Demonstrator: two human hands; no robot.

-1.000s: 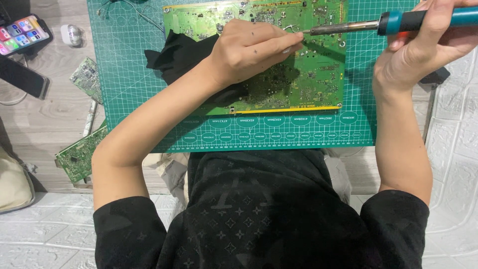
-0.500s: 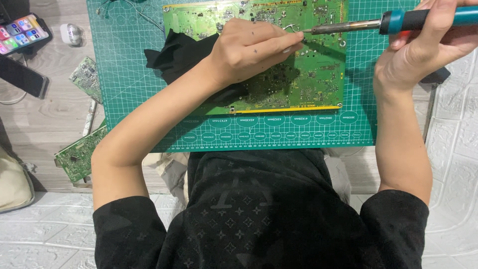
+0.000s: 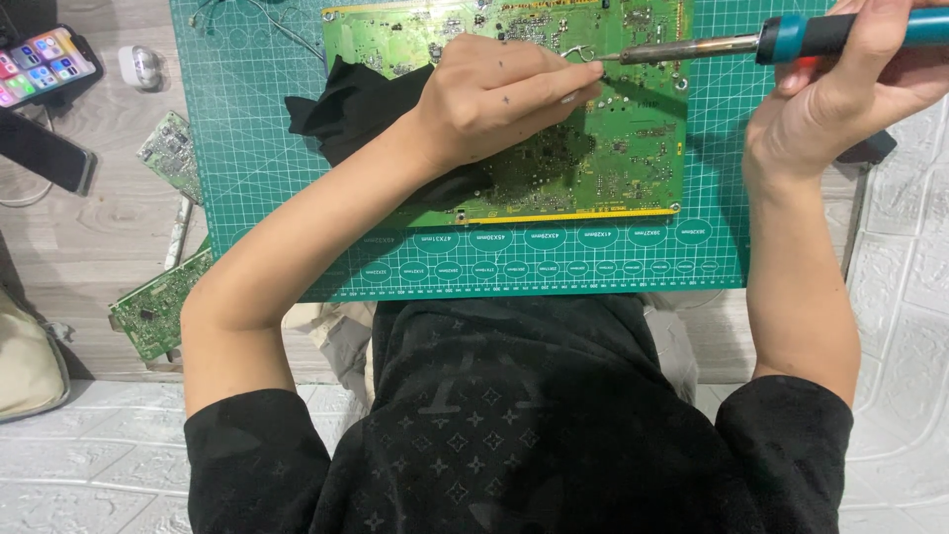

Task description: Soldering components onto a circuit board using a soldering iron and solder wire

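Note:
A large green circuit board [image 3: 613, 148] lies on a green cutting mat [image 3: 247, 148]. My left hand [image 3: 499, 94] rests over the board with its fingers pinched on a thin solder wire [image 3: 583, 56]. My right hand [image 3: 850, 84] grips the teal handle of a soldering iron [image 3: 791, 38]. The iron's metal tip points left and meets the wire just above the board's upper middle. A black cloth [image 3: 346, 99] lies on the mat under my left wrist.
Two smaller green circuit boards [image 3: 170, 150] [image 3: 158, 307] lie left of the mat on the wooden surface. A lit phone [image 3: 40, 64], a small white case [image 3: 143, 67] and a dark flat object [image 3: 44, 148] sit at the far left. A beige bag [image 3: 25, 366] is at the lower left.

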